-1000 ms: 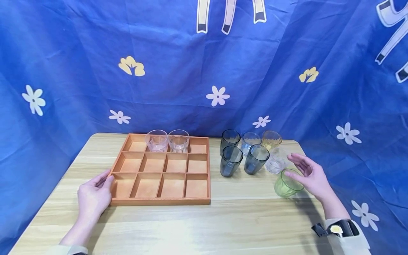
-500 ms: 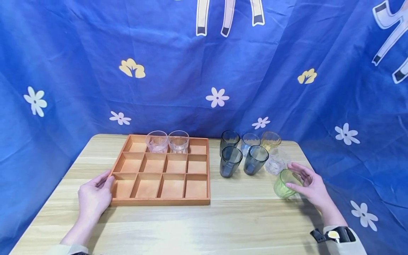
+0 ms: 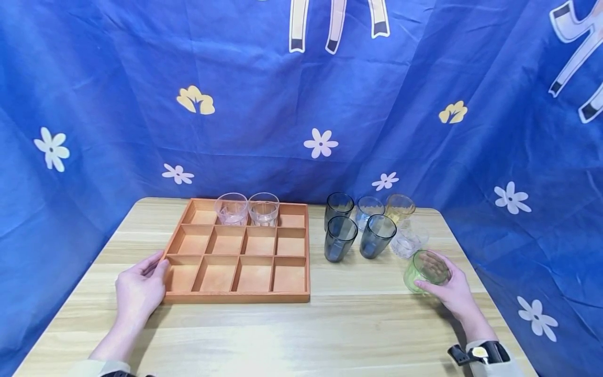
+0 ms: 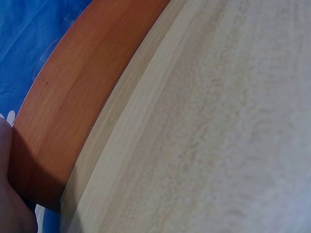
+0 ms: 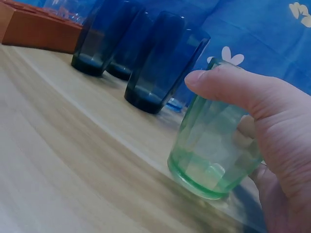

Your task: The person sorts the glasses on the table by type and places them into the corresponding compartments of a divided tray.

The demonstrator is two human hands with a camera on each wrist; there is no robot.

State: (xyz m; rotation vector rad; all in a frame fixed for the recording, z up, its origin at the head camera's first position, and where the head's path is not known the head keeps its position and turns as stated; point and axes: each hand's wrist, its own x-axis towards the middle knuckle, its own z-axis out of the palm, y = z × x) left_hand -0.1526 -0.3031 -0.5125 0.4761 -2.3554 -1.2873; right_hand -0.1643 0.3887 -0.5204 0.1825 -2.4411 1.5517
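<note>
My right hand (image 3: 456,294) holds a green glass (image 3: 413,275) at the table's right side, fingers round its far side and thumb on the near side. In the right wrist view the green glass (image 5: 204,160) stands slightly tilted in that view, its base close over the wood. My left hand (image 3: 140,289) pinches the left wall of a wooden compartment tray (image 3: 235,299) near its front corner. Two clear glasses, one pinkish (image 3: 232,212) and one colourless (image 3: 264,212), stand in the back row's middle compartments.
Several glasses stand between tray and right hand: dark grey-blue tumblers (image 3: 340,243), a light blue glass (image 3: 369,212), an amber glass (image 3: 400,208) and a clear glass (image 3: 407,241) just behind the green one. A blue curtain (image 3: 264,115) hangs behind the table.
My right hand has come down and left onto the green glass, its fingers going round it from above and beside. The left hand and the tray have stayed in place.
</note>
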